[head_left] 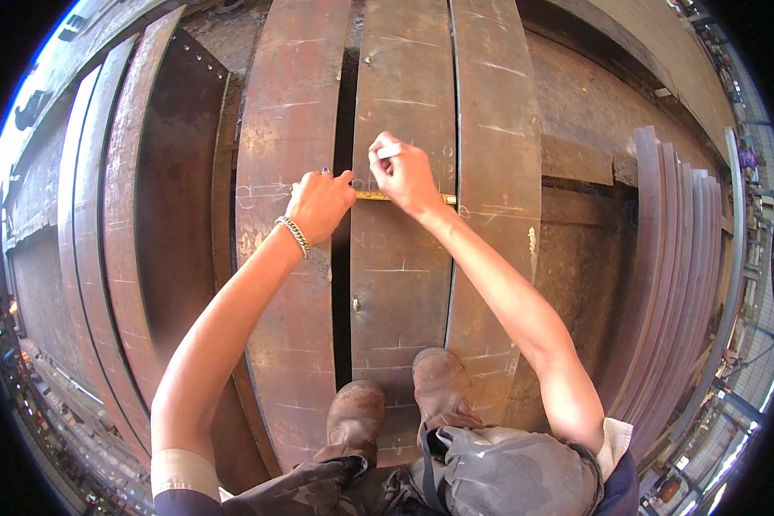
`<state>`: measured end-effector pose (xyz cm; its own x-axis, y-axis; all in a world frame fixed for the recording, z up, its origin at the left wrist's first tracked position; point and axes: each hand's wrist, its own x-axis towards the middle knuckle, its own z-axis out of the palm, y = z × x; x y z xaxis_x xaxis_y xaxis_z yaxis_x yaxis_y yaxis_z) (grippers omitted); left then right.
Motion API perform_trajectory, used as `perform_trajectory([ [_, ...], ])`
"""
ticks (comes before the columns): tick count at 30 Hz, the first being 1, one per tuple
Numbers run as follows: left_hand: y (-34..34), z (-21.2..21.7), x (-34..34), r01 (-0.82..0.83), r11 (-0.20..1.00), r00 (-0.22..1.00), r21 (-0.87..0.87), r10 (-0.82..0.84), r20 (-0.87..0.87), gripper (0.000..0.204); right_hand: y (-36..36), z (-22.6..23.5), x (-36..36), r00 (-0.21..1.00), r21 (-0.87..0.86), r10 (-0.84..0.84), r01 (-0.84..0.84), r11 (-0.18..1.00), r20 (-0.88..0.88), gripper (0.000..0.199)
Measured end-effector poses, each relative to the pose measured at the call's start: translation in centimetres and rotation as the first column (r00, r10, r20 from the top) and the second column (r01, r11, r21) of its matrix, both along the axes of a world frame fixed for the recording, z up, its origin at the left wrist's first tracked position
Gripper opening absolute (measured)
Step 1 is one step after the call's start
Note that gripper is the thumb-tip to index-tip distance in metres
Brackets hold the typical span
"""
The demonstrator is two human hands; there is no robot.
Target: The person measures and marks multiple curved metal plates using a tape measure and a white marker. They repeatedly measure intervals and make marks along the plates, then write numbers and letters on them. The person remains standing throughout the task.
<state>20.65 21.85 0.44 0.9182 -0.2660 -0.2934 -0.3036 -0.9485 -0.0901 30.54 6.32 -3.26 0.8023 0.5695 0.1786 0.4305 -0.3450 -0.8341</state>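
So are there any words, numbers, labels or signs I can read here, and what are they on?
No words, labels or signs are readable.
Yellow measuring tape beside the left hand: markings too small to read.
White marks on the brown metal beams: mostly lines, no letters I can make out.

Left beam (288, 284), middle beam (400, 279), right beam (497, 103) side by side; wider gap left of middle. Tape (371, 196) crosswise on middle beam. Left hand (320, 207) at its left end, right hand (407, 178) over middle beam. Boots (443, 385) nearer the body. Outer beams (129, 189) far left, bars (675, 267) far right.
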Motion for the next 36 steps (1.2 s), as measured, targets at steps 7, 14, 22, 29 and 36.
perform_trajectory([
  [7, 0.3, -0.1, 0.0, 0.006, 1.0, 1.0, -0.015, -0.006, 0.003, 0.012, -2.9, 1.6, 1.8, 0.954, 0.198, -0.112, 0.171, 0.965, -0.279, 0.009],
  [14, 0.8, 0.1, 0.0, -0.003, 0.996, 0.999, -0.085, 0.006, 0.033, 0.011, -7.0, 1.7, 2.1, 0.888, 0.233, -0.175, 0.294, 0.927, -0.426, 0.008],
  [22, 1.0, -0.2, 0.4, -0.049, 0.988, 0.994, -0.15, 0.063, 0.092, 0.007, -8.7, 1.8, 2.7, 0.876, 0.267, -0.182, 0.325, 0.907, -0.446, 0.008],
  [29, 1.2, 0.1, 1.0, -0.032, 0.989, 0.996, -0.146, 0.043, 0.076, 0.008, -8.8, 2.0, 2.4, 0.864, 0.232, -0.191, 0.327, 0.916, -0.466, 0.008],
  [36, 1.1, -0.1, 1.0, -0.022, 0.994, 0.997, -0.104, 0.03, 0.077, 0.008, -7.9, 1.5, 2.2, 0.85, 0.136, -0.121, 0.219, 0.966, -0.512, 0.008],
])
